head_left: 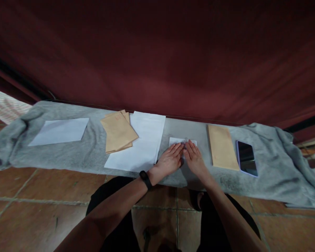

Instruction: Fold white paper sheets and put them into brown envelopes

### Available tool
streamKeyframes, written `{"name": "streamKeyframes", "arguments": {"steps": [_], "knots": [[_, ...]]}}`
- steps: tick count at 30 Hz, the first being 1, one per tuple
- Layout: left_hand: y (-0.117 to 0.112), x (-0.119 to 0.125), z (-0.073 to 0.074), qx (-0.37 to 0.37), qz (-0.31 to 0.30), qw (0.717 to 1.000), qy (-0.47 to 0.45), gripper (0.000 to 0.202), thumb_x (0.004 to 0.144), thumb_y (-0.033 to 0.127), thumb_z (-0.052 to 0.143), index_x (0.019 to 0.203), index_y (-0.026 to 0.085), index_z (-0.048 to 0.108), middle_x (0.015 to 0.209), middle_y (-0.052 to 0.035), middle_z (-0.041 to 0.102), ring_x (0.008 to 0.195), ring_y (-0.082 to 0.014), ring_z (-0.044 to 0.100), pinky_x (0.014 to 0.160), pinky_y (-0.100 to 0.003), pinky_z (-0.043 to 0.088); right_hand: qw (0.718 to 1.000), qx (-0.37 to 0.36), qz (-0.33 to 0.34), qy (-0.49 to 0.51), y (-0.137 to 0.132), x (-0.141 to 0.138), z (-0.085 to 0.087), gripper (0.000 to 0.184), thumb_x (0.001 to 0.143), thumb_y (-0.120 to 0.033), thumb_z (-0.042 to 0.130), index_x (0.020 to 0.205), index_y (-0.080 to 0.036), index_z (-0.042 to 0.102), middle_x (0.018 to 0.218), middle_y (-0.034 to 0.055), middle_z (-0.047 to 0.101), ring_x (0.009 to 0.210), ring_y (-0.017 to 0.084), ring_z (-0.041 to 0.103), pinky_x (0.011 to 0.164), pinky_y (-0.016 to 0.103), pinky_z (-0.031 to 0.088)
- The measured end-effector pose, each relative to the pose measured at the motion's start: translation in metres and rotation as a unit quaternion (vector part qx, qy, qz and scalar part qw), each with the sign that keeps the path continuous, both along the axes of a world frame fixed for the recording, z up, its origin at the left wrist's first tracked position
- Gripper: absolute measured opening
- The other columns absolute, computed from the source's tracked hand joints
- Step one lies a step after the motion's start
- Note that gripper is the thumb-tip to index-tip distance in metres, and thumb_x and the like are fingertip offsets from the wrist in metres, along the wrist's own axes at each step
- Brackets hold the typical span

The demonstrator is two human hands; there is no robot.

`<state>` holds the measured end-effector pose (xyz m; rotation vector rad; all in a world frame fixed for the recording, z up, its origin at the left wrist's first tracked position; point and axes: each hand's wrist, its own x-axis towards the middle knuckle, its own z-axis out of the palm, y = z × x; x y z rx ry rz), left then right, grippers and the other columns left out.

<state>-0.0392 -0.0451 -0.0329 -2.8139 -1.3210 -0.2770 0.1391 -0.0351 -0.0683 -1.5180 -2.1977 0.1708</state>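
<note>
A small piece of white paper lies on the grey cloth, mostly covered by my hands. My left hand rests on it with fingers stretched out flat. From the other side my right hand lies flat on the same paper, its fingertips close to those of the left. Left of my hands are white sheets, partly under a loose stack of brown envelopes. Another brown envelope lies to the right of my right hand.
A phone with a pale purple edge lies right of the single envelope. One white sheet is at the far left. The grey cloth covers a long narrow surface against a dark red upright surface. Below is tiled floor.
</note>
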Motion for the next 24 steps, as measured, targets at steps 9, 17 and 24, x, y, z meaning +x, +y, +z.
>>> {"name": "streamKeyframes", "arguments": {"steps": [9,17,24], "knots": [[0.001,0.003,-0.003,-0.035,0.006,0.999,-0.024,0.060,0.101,0.032,0.038,0.153,0.002,0.034,0.162,-0.0192,0.031,0.153,-0.0230,0.024,0.127,-0.040,0.016,0.997,-0.015,-0.019,-0.074,0.002,-0.013,0.005,0.061,0.107,-0.039,0.014,0.155,-0.009,0.037,0.161,0.0172,0.036,0.152,0.027,0.028,0.121,0.048,0.025],[0.003,0.001,-0.013,-0.037,0.061,0.997,-0.035,0.063,0.102,0.039,0.036,0.152,0.001,0.034,0.162,-0.0216,0.029,0.154,-0.0277,0.021,0.126,-0.046,0.019,0.994,0.011,-0.056,-0.096,0.003,-0.010,0.002,0.061,0.107,-0.040,0.021,0.154,-0.004,0.036,0.161,0.0198,0.035,0.150,0.029,0.032,0.120,0.049,0.026],[0.008,-0.002,-0.019,-0.037,0.113,0.991,-0.057,0.069,0.101,0.048,0.038,0.152,0.002,0.034,0.161,-0.0224,0.032,0.153,-0.0300,0.023,0.124,-0.048,0.025,0.992,0.042,-0.073,-0.095,0.002,0.000,-0.001,0.063,0.106,-0.044,0.026,0.155,-0.005,0.034,0.159,0.0214,0.039,0.148,0.031,0.034,0.118,0.051,0.028]]}}
